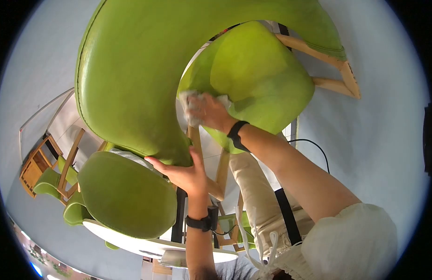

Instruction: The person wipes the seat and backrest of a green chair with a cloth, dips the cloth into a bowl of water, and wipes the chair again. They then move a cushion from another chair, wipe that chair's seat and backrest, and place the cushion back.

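A green padded chair with a curved backrest [132,70] and a rounded seat [258,70] fills the upper middle of the head view. My right hand [209,112] presses a crumpled white cloth [185,100] against the seat's near left edge, fingers bent over it. Lower down, my left hand [188,177] grips the backrest's lower end, thumb on one side and fingers on the other. Some of its fingers are hidden behind the padding. Both wrists wear black bands.
Another green chair [127,196] stands at lower left, beside a white round tabletop [132,240]. Wooden legs [337,79] of the held chair stick out at right. More green chairs and a wooden high chair [36,170] are at far left. A black cable [316,144] curves near my leg.
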`<move>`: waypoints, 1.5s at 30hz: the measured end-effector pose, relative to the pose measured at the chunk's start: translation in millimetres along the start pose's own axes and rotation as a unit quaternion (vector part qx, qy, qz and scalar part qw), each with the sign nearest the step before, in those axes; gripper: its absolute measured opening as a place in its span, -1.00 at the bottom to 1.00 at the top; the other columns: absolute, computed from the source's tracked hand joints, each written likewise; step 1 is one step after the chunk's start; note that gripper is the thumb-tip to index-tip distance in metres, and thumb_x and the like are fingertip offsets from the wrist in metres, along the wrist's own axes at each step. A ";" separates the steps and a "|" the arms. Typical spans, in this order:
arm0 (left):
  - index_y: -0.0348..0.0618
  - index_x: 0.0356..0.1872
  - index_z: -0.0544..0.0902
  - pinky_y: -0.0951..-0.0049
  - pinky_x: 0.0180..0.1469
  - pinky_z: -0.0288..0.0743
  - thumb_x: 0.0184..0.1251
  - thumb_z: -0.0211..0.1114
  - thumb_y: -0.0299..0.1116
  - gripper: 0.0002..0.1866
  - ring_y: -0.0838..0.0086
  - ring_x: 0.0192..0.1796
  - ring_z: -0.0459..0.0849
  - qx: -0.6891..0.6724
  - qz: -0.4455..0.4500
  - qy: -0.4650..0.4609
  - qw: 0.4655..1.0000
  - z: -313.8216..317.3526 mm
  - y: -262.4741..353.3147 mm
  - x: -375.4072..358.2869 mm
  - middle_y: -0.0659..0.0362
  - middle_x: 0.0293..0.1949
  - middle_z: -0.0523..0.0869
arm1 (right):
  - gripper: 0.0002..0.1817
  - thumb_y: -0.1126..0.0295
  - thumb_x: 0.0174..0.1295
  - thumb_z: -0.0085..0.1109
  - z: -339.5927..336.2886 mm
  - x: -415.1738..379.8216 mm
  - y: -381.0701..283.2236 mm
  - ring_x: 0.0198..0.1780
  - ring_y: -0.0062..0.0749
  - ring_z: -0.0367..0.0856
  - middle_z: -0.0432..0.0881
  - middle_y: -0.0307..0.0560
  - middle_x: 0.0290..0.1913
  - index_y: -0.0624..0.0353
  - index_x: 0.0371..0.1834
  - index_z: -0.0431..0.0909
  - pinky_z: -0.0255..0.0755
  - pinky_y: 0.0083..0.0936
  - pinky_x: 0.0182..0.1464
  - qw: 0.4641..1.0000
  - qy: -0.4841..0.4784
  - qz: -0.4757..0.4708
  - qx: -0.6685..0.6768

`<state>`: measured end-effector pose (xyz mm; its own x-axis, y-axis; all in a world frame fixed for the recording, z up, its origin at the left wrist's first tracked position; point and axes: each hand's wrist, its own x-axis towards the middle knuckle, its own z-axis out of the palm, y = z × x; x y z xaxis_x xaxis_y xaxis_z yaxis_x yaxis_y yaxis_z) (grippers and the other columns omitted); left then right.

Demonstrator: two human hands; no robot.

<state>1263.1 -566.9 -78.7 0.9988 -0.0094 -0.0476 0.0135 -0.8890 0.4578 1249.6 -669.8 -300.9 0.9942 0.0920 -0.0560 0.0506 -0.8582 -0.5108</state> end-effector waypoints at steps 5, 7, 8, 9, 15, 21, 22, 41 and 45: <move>-0.40 0.51 -0.24 -0.04 0.38 0.22 0.16 0.40 -0.37 0.09 -0.27 0.40 0.25 0.062 0.042 0.016 0.997 2.5 -5.8 -0.9 -0.40 0.43 0.08 | -0.56 0.24 0.13 0.16 -43.0 -15.2 49.7 0.15 -0.20 0.43 0.41 -0.37 0.30 -0.50 0.11 0.55 0.53 -0.39 0.07 0.988 -0.091 -0.119 -0.020; -0.41 0.50 -0.25 -0.06 0.33 0.31 0.17 0.40 -0.37 0.08 -0.29 0.37 0.31 0.084 0.060 0.018 0.994 3.9 -2.9 0.4 -0.41 0.42 0.11 | -0.55 0.22 0.12 0.18 -76.2 -12.3 104.6 0.12 -0.23 0.45 0.43 -0.39 0.27 -0.50 0.13 0.55 0.54 -0.41 0.05 0.983 -0.033 -0.168 -0.060; -0.41 0.50 -0.25 -0.05 0.33 0.31 0.17 0.39 -0.38 0.08 -0.29 0.37 0.31 0.085 0.066 0.023 0.994 5.0 -1.6 1.1 -0.41 0.42 0.11 | -0.51 0.23 0.07 0.23 -99.1 -10.7 122.0 0.11 -0.21 0.45 0.43 -0.40 0.26 -0.48 0.14 0.55 0.53 -0.42 0.06 0.999 -0.013 -0.044 0.007; -0.41 0.50 -0.24 -0.05 0.33 0.31 0.18 0.38 -0.39 0.07 -0.28 0.37 0.31 0.087 0.072 0.026 0.993 6.1 -1.0 1.2 -0.40 0.42 0.11 | -0.47 0.24 0.02 0.29 -118.3 -13.6 139.9 0.11 -0.19 0.45 0.43 -0.39 0.25 -0.47 0.14 0.55 0.52 -0.41 0.07 1.000 0.007 0.019 -0.004; -0.37 0.51 -0.25 -0.02 0.31 0.35 0.18 0.36 -0.41 0.06 -0.25 0.35 0.33 0.067 0.065 0.013 0.996 5.0 -2.1 0.2 -0.37 0.42 0.12 | -0.33 0.38 -0.08 0.44 -147.2 -90.6 172.6 0.15 -0.10 0.39 0.33 -0.34 0.36 -0.44 0.18 0.51 0.44 -0.26 0.19 0.963 0.047 0.251 -0.084; -0.30 0.53 -0.25 0.00 0.41 0.22 0.21 0.32 -0.50 0.03 -0.19 0.43 0.22 -0.013 0.053 -0.012 0.998 0.9 3.1 1.3 -0.34 0.45 0.05 | -0.19 0.33 -0.19 0.52 -67.2 -131.6 51.2 0.16 0.06 0.36 0.30 -0.15 0.38 -0.42 0.26 0.46 0.55 -0.22 0.09 0.917 0.031 0.399 -0.016; -0.31 0.53 -0.25 -0.01 0.41 0.22 0.21 0.32 -0.50 0.02 -0.19 0.43 0.22 -0.019 0.048 -0.014 0.999 0.6 4.8 1.2 -0.34 0.45 0.05 | -0.20 0.38 -0.16 0.48 -54.0 -130.7 28.4 0.15 0.07 0.37 0.31 -0.16 0.37 -0.43 0.27 0.46 0.56 -0.22 0.07 0.933 0.015 0.359 -0.020; -0.26 0.54 -0.25 0.01 0.39 0.25 0.21 0.26 -0.55 0.00 -0.17 0.40 0.26 -0.036 0.067 -0.005 0.997 7.2 5.5 1.4 -0.31 0.45 0.05 | -0.41 0.34 -0.05 0.45 -151.6 -228.1 166.4 0.17 -0.04 0.40 0.37 -0.24 0.33 -0.30 0.15 0.55 0.37 -0.25 0.25 0.941 -0.005 0.333 -0.063; -0.23 0.54 -0.26 -0.01 0.39 0.25 0.22 0.25 -0.56 0.00 -0.19 0.40 0.25 -0.029 0.056 -0.005 0.998 6.8 6.0 1.2 -0.32 0.46 0.04 | -0.29 0.42 -0.10 0.46 -90.5 -228.4 88.1 0.18 0.12 0.38 0.31 -0.08 0.37 -0.39 0.20 0.49 0.54 -0.19 0.11 0.860 0.104 0.490 -0.093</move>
<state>1264.0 -575.4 -82.1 0.9937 -0.1125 -0.0025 -0.0954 -0.8542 0.5111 1035.6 -812.1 -255.4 0.5616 -0.7984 -0.2173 -0.8274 -0.5387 -0.1591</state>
